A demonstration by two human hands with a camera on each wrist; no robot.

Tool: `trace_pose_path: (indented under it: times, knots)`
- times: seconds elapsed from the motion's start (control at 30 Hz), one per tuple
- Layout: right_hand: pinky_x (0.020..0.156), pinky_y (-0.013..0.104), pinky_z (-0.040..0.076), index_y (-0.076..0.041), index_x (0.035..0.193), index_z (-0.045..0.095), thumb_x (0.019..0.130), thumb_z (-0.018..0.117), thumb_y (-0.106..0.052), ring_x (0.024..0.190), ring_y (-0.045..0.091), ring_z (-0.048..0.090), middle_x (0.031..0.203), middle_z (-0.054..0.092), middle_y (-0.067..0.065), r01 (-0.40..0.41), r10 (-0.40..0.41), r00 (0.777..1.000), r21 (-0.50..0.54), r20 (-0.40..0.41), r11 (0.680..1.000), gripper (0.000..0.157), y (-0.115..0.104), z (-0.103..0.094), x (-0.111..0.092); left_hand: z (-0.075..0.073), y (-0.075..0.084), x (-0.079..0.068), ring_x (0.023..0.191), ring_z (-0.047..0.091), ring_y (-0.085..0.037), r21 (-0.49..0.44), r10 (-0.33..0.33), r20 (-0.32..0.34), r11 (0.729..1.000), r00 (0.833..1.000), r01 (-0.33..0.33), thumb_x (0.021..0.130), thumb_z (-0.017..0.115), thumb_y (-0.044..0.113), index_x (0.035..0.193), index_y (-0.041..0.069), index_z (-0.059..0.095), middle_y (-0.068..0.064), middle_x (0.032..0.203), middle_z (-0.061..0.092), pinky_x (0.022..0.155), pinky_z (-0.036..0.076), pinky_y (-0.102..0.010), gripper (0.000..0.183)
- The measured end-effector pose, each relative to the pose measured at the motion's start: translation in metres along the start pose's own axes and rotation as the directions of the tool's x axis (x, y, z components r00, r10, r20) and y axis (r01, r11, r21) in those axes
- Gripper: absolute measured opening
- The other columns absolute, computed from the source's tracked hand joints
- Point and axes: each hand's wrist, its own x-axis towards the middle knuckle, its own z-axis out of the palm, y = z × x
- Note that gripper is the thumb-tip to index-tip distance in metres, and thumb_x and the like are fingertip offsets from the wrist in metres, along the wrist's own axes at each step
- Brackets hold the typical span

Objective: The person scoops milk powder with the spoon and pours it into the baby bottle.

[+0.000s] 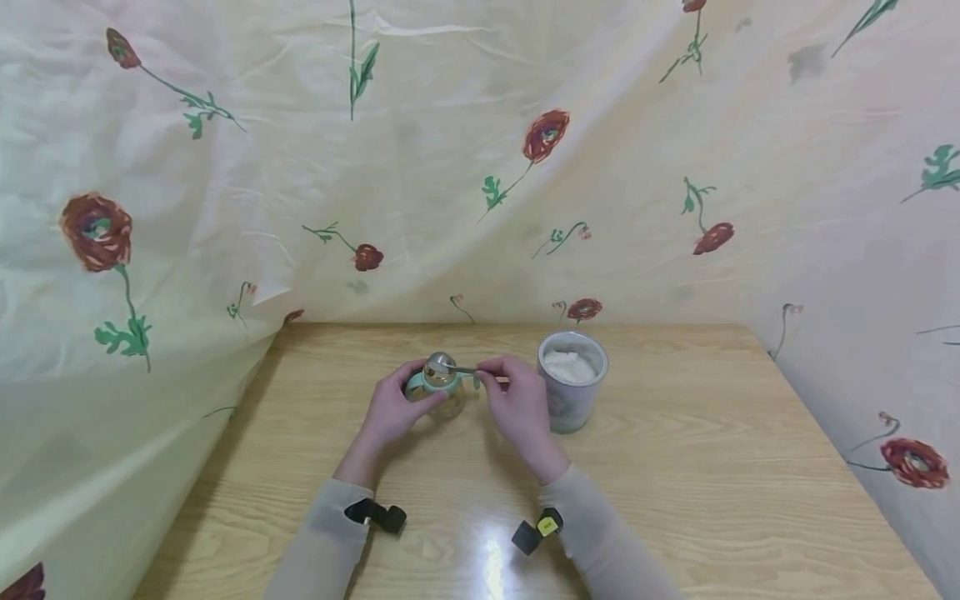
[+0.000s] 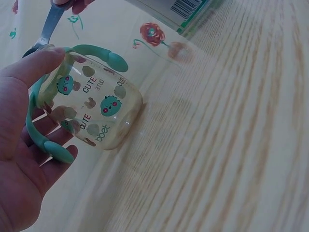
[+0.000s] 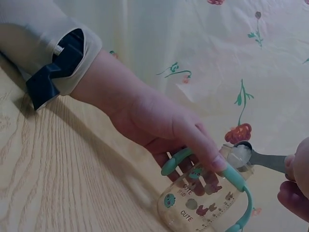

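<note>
A clear baby bottle (image 2: 91, 104) with a green two-handled collar and small printed characters stands on the table. My left hand (image 1: 396, 404) grips it by the collar, thumb in front and fingers behind. A metal spoon (image 3: 268, 162) is pinched between the thumb and fingers of my right hand (image 1: 519, 404). Its bowl is at the bottle's open mouth, and white powder (image 3: 240, 155) shows there in the right wrist view. Just right of my right hand is a grey canister (image 1: 572, 407) of white powder. How much powder the bottle holds is hard to tell.
A wooden table (image 1: 720, 467) carries everything. Behind and at both sides hangs a pale cloth (image 1: 420, 167) with printed red flowers. Black straps with small devices sit on both sleeves.
</note>
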Motion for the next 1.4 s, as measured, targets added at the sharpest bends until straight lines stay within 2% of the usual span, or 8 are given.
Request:
trace_pose_path:
  times: [0.27, 0.47, 0.63, 0.8, 1.13, 1.2, 1.27, 1.4]
  knots:
    - [0.068, 0.027, 0.064, -0.005, 0.100, 0.076, 0.092, 0.083, -0.001, 0.083, 0.020, 0.075, 0.096, 0.078, 0.007, 0.161, -0.166, 0.986, -0.173, -0.012, 0.972, 0.011, 0.0015, 0.0019, 0.0002, -0.0026, -0.0005, 0.0005, 0.132, 0.061, -0.029, 0.001, 0.005, 0.011, 1.000, 1.000, -0.005, 0.088, 0.091, 0.038, 0.145, 0.015, 0.065, -0.004, 0.139, 0.069, 0.118, 0.043, -0.056, 0.068]
    - [0.063, 0.032, 0.062, -0.006, 0.097, 0.078, 0.090, 0.085, -0.004, 0.076, 0.019, 0.072, 0.090, 0.077, 0.007, 0.269, -0.285, 0.958, -0.253, -0.030, 0.929, 0.011, 0.0031, 0.0032, -0.0016, -0.0037, -0.0035, 0.0000, 0.130, 0.062, -0.029, 0.004, 0.002, 0.017, 1.000, 1.000, -0.002, 0.088, 0.091, 0.037, 0.146, 0.014, 0.064, -0.005, 0.139, 0.069, 0.115, 0.046, -0.056, 0.068]
    - [0.066, 0.033, 0.064, -0.005, 0.097, 0.078, 0.091, 0.085, -0.005, 0.078, 0.022, 0.074, 0.090, 0.078, 0.007, 0.340, -0.360, 0.933, -0.295, -0.017, 0.893, 0.009, 0.0041, 0.0041, -0.0037, -0.0044, -0.0047, -0.0014, 0.128, 0.063, -0.029, 0.006, -0.003, 0.006, 1.000, 1.000, 0.003, 0.087, 0.092, 0.032, 0.144, 0.014, 0.066, -0.006, 0.138, 0.070, 0.112, 0.048, -0.054, 0.065]
    - [0.068, 0.033, 0.065, -0.007, 0.095, 0.078, 0.091, 0.083, -0.002, 0.081, 0.023, 0.076, 0.092, 0.078, 0.007, 0.384, -0.408, 0.913, -0.310, -0.012, 0.870, 0.008, 0.0037, 0.0032, -0.0043, -0.0030, -0.0052, -0.0016, 0.124, 0.065, -0.028, -0.001, 0.008, 0.012, 1.000, 1.000, -0.008, 0.088, 0.092, 0.031, 0.143, 0.014, 0.066, -0.005, 0.135, 0.071, 0.105, 0.053, -0.052, 0.063]
    - [0.071, 0.032, 0.066, -0.006, 0.092, 0.080, 0.085, 0.083, 0.007, 0.084, 0.024, 0.076, 0.093, 0.078, 0.007, 0.438, -0.474, 0.880, -0.349, -0.020, 0.828, 0.015, 0.0046, 0.0033, -0.0035, -0.0020, -0.0032, -0.0015, 0.124, 0.065, -0.027, -0.004, -0.002, 0.016, 1.000, 1.000, 0.002, 0.087, 0.093, 0.035, 0.144, 0.017, 0.066, -0.004, 0.137, 0.070, 0.105, 0.054, -0.054, 0.066]
    - [0.071, 0.034, 0.066, -0.006, 0.093, 0.080, 0.087, 0.083, 0.005, 0.084, 0.024, 0.077, 0.093, 0.079, 0.007, 0.430, -0.468, 0.883, -0.344, -0.031, 0.835, 0.013, 0.0051, 0.0033, -0.0033, -0.0020, -0.0023, -0.0010, 0.124, 0.065, -0.027, -0.005, 0.000, 0.014, 1.000, 1.000, 0.000, 0.087, 0.093, 0.034, 0.144, 0.016, 0.066, -0.004, 0.137, 0.070, 0.105, 0.054, -0.054, 0.065]
    - [0.071, 0.035, 0.066, -0.006, 0.095, 0.080, 0.089, 0.083, 0.003, 0.083, 0.024, 0.077, 0.093, 0.080, 0.007, 0.401, -0.436, 0.899, -0.326, -0.038, 0.856, 0.011, 0.0055, 0.0026, -0.0035, -0.0018, -0.0025, -0.0003, 0.125, 0.064, -0.027, -0.005, 0.004, 0.013, 1.000, 1.000, -0.004, 0.087, 0.092, 0.034, 0.144, 0.016, 0.066, -0.005, 0.136, 0.070, 0.106, 0.053, -0.054, 0.065]
    - [0.068, 0.032, 0.064, -0.008, 0.100, 0.081, 0.093, 0.083, -0.005, 0.079, 0.019, 0.075, 0.095, 0.080, 0.006, 0.283, -0.300, 0.953, -0.269, -0.025, 0.920, 0.007, 0.0045, 0.0005, -0.0039, -0.0015, -0.0020, 0.0004, 0.124, 0.064, -0.026, -0.002, 0.000, 0.016, 1.000, 1.000, 0.000, 0.088, 0.092, 0.033, 0.144, 0.015, 0.066, -0.004, 0.136, 0.070, 0.105, 0.053, -0.051, 0.064]
